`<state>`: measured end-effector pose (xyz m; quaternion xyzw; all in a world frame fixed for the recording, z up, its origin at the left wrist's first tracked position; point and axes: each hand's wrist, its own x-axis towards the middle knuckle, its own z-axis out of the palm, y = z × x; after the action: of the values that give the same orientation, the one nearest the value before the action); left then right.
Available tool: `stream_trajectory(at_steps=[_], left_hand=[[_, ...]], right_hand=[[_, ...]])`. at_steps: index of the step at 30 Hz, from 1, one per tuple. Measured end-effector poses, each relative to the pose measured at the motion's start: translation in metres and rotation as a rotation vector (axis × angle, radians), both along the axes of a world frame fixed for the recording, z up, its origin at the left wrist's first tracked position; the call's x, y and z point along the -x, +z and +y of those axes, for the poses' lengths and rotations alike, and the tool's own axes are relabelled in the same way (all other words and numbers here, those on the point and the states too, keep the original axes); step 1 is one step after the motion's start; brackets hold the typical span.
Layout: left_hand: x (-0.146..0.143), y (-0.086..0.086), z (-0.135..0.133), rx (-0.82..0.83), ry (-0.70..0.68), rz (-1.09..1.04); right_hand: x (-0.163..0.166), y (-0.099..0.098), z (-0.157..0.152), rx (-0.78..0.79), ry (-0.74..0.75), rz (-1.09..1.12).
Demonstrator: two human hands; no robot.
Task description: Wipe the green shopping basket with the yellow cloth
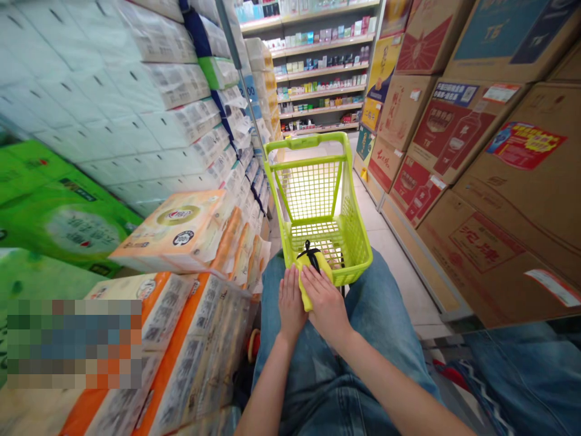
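Note:
A lime-green plastic shopping basket (365, 242) with a raised handle stands between my jeans-clad knees. At its near edge is a soft yellow bundle (307, 299) with a black cord tied in a bow. My right hand (324, 297) lies on the bundle, its fingers stretched out flat across it. Along the bundle's left side rests my left hand (292, 303), fingers straight and together. What lies under both palms is hidden. Some small items in the basket's bottom show only in part.
Tissue packs (172, 224) are stacked high close on my left. Printed cardboard cartons (454, 133) line the right side. A tiled aisle floor (385, 254) runs forward to shelves (322, 66) of small goods. Another person's jeans leg (531, 375) shows at lower right.

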<state>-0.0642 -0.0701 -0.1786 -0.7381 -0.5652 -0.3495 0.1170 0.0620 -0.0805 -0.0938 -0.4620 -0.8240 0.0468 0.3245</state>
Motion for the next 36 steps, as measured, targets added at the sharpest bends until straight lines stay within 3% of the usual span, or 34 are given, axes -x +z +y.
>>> stream_trajectory(at_steps=[3, 6, 11, 14, 19, 24, 27, 31, 36], left_hand=[[0.0, -0.001, 0.0, -0.011, -0.007, -0.003], [-0.002, -0.001, 0.001, -0.019, -0.019, -0.016], [-0.004, 0.001, 0.001, -0.009, -0.03, -0.015], [-0.005, 0.002, 0.001, -0.022, -0.035, -0.024], [-0.005, 0.002, 0.001, -0.021, -0.04, -0.035], [-0.002, 0.001, 0.0, 0.012, -0.046, -0.047], [0.0, 0.001, -0.001, 0.03, -0.044, -0.042], [0.0, 0.002, -0.001, 0.029, -0.05, -0.039], [-0.003, 0.001, 0.0, -0.005, -0.046, -0.036]], right_hand=[[-0.013, 0.001, -0.001, -0.005, 0.058, -0.034], [-0.047, 0.0, -0.004, -0.003, 0.093, -0.073], [-0.12, -0.006, -0.002, -0.026, -0.059, -0.049], [-0.14, -0.01, -0.001, -0.047, -0.135, -0.026], [-0.1, -0.009, -0.007, -0.062, -0.214, -0.038], [-0.026, -0.004, -0.007, -0.039, -0.078, -0.038], [-0.003, -0.002, -0.003, -0.037, -0.017, -0.015], [-0.016, 0.002, -0.003, -0.011, 0.05, -0.03], [-0.082, -0.001, -0.005, -0.014, 0.004, -0.089]])
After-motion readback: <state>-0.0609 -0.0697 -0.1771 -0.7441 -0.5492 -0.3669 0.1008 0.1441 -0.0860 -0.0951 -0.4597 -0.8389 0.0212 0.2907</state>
